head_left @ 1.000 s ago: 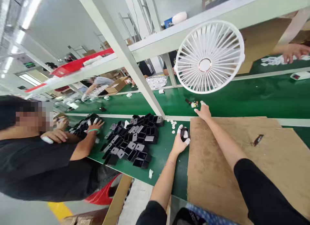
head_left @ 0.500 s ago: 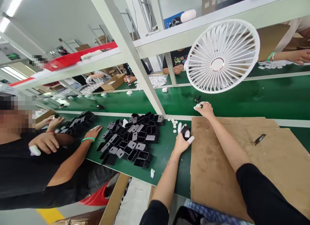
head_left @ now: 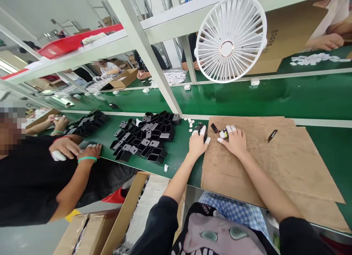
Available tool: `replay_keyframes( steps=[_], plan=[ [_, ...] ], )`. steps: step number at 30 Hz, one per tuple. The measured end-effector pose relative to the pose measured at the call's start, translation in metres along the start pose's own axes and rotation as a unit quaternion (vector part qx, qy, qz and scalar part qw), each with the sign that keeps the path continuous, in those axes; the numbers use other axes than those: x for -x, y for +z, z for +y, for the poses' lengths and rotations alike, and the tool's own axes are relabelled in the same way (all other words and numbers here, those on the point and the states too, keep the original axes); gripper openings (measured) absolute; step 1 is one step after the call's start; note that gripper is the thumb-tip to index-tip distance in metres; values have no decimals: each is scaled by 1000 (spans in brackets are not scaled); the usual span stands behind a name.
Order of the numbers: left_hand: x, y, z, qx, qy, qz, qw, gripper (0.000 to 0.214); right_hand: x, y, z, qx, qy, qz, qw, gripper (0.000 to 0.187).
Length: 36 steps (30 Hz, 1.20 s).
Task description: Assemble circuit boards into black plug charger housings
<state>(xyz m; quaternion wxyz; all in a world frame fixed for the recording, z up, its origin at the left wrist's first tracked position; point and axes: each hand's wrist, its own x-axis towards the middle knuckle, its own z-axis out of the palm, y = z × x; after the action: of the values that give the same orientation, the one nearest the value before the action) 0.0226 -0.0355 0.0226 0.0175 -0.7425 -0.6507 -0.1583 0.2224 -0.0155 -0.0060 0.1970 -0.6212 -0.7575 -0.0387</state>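
Observation:
My left hand (head_left: pixel 197 143), with white finger covers, has its fingers curled round a black case (head_left: pixel 202 129) at the left edge of the cardboard sheet (head_left: pixel 247 174). Close by on the right, my right hand (head_left: pixel 235 140) grips a small white-and-yellow part (head_left: pixel 223 135). A little black piece (head_left: pixel 214 128) sticks out beside that part and seems joined to it. Just past my left hand, several white round discs (head_left: pixel 190 125) lie on the green bench. Left of them spreads a pile of black open housings (head_left: pixel 154 136).
A white fan (head_left: pixel 227 49) hangs from the shelf frame above. On the cardboard lies a dark flat strip (head_left: pixel 272 136). Behind runs a green belt (head_left: pixel 236 97) with small white parts. A co-worker's arm (head_left: pixel 73 181) rests at the left, and open cartons (head_left: pixel 123 214) stand below the bench edge.
My right hand has come back from the belt to the cardboard, bringing the white-and-yellow part near my left hand. My left hand still holds the black case. The view has tilted downward.

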Motion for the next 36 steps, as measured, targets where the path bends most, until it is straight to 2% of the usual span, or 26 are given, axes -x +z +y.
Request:
replay_keyframes(
  steps=[4,7,9,13,16,19,28,31,36],
  plan=[
    [-37,12,4,-13,15,0,1000,50,1,-4,2,-41,-26,32,998,60],
    [-44,10,-4,-16,33,0,999,45,2,-9,9,-70,-10,54,996,54],
    [-32,2,-15,-19,32,20,999,46,1,-11,14,-92,4,62,994,51],
    [19,-13,-43,-7,26,139,990,49,-5,-8,19,-141,18,75,987,47],
    [52,-16,-61,-17,63,93,994,46,-10,-7,17,-174,26,74,982,46],
    [66,-17,-70,-27,51,82,995,47,-11,-9,14,-192,21,57,980,46],
    [73,-17,-72,-37,32,41,998,47,-5,-15,16,-215,40,62,974,44],
    [73,-20,-70,-41,44,-9,998,45,-6,-15,15,-219,46,65,972,43],
    [62,-36,-58,-51,65,-71,994,49,-6,-13,12,-211,32,58,975,43]
  ],
)
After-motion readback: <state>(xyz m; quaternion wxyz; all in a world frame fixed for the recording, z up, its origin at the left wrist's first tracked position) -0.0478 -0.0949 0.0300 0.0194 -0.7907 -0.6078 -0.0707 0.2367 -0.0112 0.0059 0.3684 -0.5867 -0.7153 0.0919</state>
